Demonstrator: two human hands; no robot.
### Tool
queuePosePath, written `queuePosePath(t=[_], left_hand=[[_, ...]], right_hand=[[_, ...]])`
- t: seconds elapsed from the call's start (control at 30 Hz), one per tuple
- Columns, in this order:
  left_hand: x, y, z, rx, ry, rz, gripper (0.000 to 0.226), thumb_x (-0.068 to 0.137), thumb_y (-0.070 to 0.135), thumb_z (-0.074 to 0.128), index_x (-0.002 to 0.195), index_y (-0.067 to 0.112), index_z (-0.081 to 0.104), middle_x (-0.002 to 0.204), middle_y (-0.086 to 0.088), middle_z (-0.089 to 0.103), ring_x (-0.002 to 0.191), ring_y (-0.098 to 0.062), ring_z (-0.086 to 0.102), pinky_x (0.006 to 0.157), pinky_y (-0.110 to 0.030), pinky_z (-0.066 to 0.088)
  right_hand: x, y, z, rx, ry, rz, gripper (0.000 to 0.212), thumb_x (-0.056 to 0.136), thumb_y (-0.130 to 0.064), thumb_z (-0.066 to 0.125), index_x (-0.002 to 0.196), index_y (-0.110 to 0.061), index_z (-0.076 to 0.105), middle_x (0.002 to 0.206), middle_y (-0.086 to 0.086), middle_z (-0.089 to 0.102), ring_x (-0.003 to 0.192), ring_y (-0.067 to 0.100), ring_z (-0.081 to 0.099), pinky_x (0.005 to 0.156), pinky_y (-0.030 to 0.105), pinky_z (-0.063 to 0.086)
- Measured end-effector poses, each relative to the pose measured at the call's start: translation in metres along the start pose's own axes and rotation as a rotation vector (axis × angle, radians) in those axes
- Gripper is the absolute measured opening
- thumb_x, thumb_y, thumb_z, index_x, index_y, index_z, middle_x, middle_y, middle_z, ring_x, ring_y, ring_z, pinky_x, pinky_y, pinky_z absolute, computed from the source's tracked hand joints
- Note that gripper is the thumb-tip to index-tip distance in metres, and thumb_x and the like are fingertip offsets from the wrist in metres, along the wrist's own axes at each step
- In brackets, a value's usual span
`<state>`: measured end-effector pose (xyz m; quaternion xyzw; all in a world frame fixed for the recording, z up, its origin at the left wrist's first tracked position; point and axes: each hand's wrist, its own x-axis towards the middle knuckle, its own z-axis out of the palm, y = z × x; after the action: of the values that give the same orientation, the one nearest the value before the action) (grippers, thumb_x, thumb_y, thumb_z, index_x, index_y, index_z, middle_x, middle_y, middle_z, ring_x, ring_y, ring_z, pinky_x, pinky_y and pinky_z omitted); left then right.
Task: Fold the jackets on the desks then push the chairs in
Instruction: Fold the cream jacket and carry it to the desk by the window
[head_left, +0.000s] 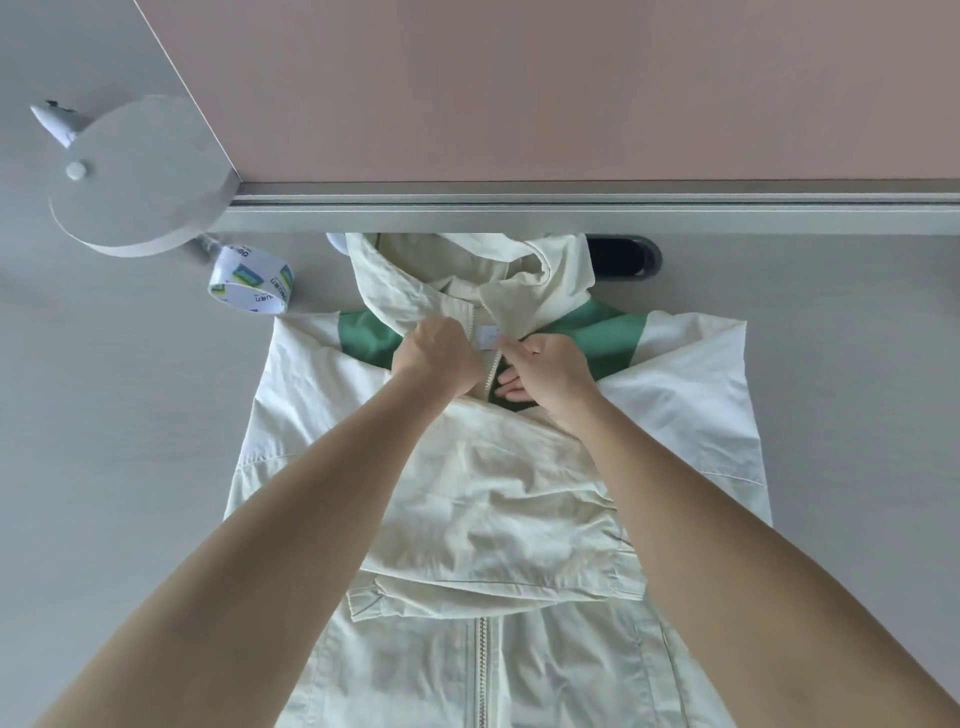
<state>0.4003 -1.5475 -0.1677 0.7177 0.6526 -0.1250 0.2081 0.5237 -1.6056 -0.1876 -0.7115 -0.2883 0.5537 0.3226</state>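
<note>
Left forearm (291, 519) and right forearm (711, 519) enter from the bottom corners and converge over the jacket (571, 675). The jacket lies front-up on the grey surface (130, 441), with its hood end away from the camera and its hem cut off by the bottom edge.

Left hand (436, 358): curled, gripping the cream fabric on the left side of the neck opening.

Right hand (553, 371): thumb and forefinger pinch the opposite edge of the opening, just beside a small white label (488, 338). The remaining fingers (514, 388) lie loosely over the dark green lining. The two hands are close together, with only the top of the neck opening between them.

Positions relative to the fingers:
- Beyond: the hood (467, 265) is bunched against the foot of the pink partition (519, 88).
- Either side: green panels (363, 338) cross the shoulders.
- Nearer the camera: one sleeve (493, 519) is folded across the chest, and its cuff (366, 597) ends left of the zip (480, 670), which runs closed down to the bottom edge.
- Beyond and to the left: a printed tape roll (252, 283) stands tilted near the jacket's shoulder corner. Further left is a white round base (135, 182) with a small knob.
- Beyond and to the right: a dark oval cable port (628, 257) is set into the surface and partly covered by the hood.
</note>
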Motion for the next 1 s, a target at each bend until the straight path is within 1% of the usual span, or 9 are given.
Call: queuePosePath(t=[0.17, 0.3, 0.37, 0.43, 0.53, 0.6, 0.7, 0.9, 1.0], left_hand=[[0.008, -0.01, -0.006, -0.335, 0.053, 0.008, 0.032, 0.092, 0.036, 0.051, 0.07, 0.013, 0.049, 0.069, -0.005, 0.055, 0.067, -0.024, 0.053, 0.051, -0.027, 0.037], [-0.002, -0.016, 0.01, -0.465, 0.086, -0.018, 0.031, 0.096, 0.042, 0.052, 0.111, 0.015, 0.059, 0.103, 0.005, 0.064, 0.096, -0.018, 0.056, 0.074, -0.029, 0.041], [-0.014, -0.021, 0.022, -0.403, 0.182, 0.115, 0.033, 0.097, 0.041, 0.05, 0.115, 0.014, 0.057, 0.11, 0.0, 0.067, 0.105, -0.025, 0.058, 0.083, -0.035, 0.045], [-0.029, -0.033, 0.042, -0.175, 0.242, 0.309, 0.045, 0.096, 0.049, 0.042, 0.126, 0.017, 0.054, 0.126, -0.006, 0.059, 0.121, -0.032, 0.049, 0.099, -0.044, 0.042], [-0.05, -0.056, 0.07, 0.082, 0.134, 0.35, 0.062, 0.1, 0.055, 0.021, 0.156, 0.028, 0.019, 0.163, -0.004, 0.016, 0.152, -0.028, 0.005, 0.123, -0.049, 0.011], [-0.059, -0.063, 0.081, 0.127, 0.107, 0.312, 0.064, 0.102, 0.058, 0.012, 0.158, 0.031, -0.001, 0.166, 0.003, -0.004, 0.152, -0.022, -0.013, 0.124, -0.045, -0.003], [-0.074, -0.06, 0.088, 0.135, 0.106, 0.285, 0.065, 0.101, 0.06, 0.007, 0.157, 0.032, -0.007, 0.166, 0.005, -0.011, 0.152, -0.022, -0.016, 0.124, -0.046, -0.005], [-0.112, -0.052, 0.105, 0.113, 0.07, 0.247, 0.066, 0.1, 0.06, 0.005, 0.157, 0.03, -0.011, 0.165, 0.004, -0.016, 0.151, -0.023, -0.02, 0.123, -0.047, -0.006], [-0.128, -0.046, 0.109, 0.117, -0.012, 0.266, 0.067, 0.1, 0.06, 0.008, 0.157, 0.03, -0.013, 0.165, 0.004, -0.018, 0.15, -0.024, -0.021, 0.122, -0.048, -0.007]], right_hand=[[0.006, 0.01, -0.003, 0.074, -0.004, 0.028, 0.046, 0.103, -0.04, 0.048, 0.09, 0.001, 0.065, 0.074, 0.017, 0.073, 0.068, 0.03, 0.074, 0.071, 0.042, 0.062], [0.004, 0.012, -0.001, 0.021, 0.002, -0.038, 0.037, 0.104, -0.031, 0.047, 0.093, 0.0, 0.065, 0.078, 0.016, 0.072, 0.068, 0.025, 0.074, 0.071, 0.041, 0.063], [-0.002, 0.013, 0.002, -0.149, 0.023, -0.156, 0.032, 0.103, -0.029, 0.046, 0.093, -0.005, 0.065, 0.079, 0.009, 0.071, 0.069, 0.023, 0.072, 0.071, 0.043, 0.061], [-0.013, 0.016, 0.004, -0.468, 0.087, -0.385, 0.029, 0.102, -0.026, 0.043, 0.093, -0.009, 0.065, 0.087, 0.004, 0.069, 0.078, 0.024, 0.067, 0.074, 0.044, 0.056], [-0.029, 0.043, 0.009, -0.932, 0.3, -0.673, 0.043, 0.098, -0.034, 0.033, 0.119, -0.015, 0.065, 0.121, 0.008, 0.065, 0.112, 0.033, 0.059, 0.096, 0.048, 0.046], [-0.036, 0.065, 0.006, -1.139, 0.314, -0.596, 0.057, 0.097, -0.046, 0.026, 0.143, -0.023, 0.051, 0.15, 0.011, 0.047, 0.138, 0.038, 0.041, 0.112, 0.055, 0.032], [-0.041, 0.097, -0.005, -1.185, 0.233, -0.545, 0.061, 0.099, -0.053, 0.023, 0.154, -0.03, 0.032, 0.165, 0.008, 0.021, 0.151, 0.035, 0.017, 0.12, 0.055, 0.017], [-0.064, 0.125, -0.02, -1.206, 0.219, -0.621, 0.059, 0.1, -0.051, 0.031, 0.155, -0.029, 0.032, 0.165, 0.008, 0.021, 0.152, 0.034, 0.015, 0.121, 0.053, 0.016], [-0.08, 0.137, -0.03, -1.198, 0.261, -0.639, 0.056, 0.098, -0.048, 0.036, 0.15, -0.026, 0.042, 0.161, 0.009, 0.031, 0.149, 0.034, 0.024, 0.12, 0.053, 0.02]])
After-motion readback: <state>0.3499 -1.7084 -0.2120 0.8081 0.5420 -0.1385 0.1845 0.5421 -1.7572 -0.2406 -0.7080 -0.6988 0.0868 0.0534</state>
